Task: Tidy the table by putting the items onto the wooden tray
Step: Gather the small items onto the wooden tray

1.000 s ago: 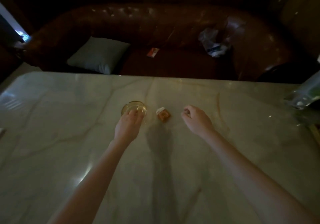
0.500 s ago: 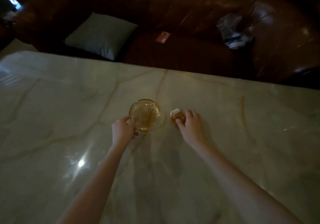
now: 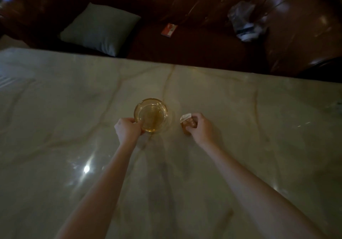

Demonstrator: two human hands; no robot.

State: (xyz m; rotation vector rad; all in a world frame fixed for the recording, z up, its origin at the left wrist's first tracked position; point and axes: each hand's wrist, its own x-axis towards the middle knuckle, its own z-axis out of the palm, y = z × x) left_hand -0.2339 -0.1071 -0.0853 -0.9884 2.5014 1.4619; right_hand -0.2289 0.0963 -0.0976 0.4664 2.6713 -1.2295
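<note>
Both hands have closed on their targets: the left hand (image 3: 127, 130) now pinches the near rim of the glass ashtray (image 3: 151, 115), where half a second ago it only reached its edge, and the right hand (image 3: 200, 127) has curled its fingers round the small orange packet (image 3: 187, 122) it was just touching. Both items sit on the marble table (image 3: 55, 109), just beside each other near its middle. The grasps look set, so lifting both seems the next step; the wooden tray is not in view, so the carry direction cannot be told.

The ashtray is round, thick amber glass with notches in its rim, likely heavy and slick. The packet is small, boxy, with a pale flap at its top. The table is glossy, pale and veined. Beyond it stands a tufted brown leather sofa (image 3: 296, 26) bearing a pale cushion (image 3: 101, 28), a small red-and-white box (image 3: 169, 29) and a crumpled plastic bag (image 3: 244, 22).
</note>
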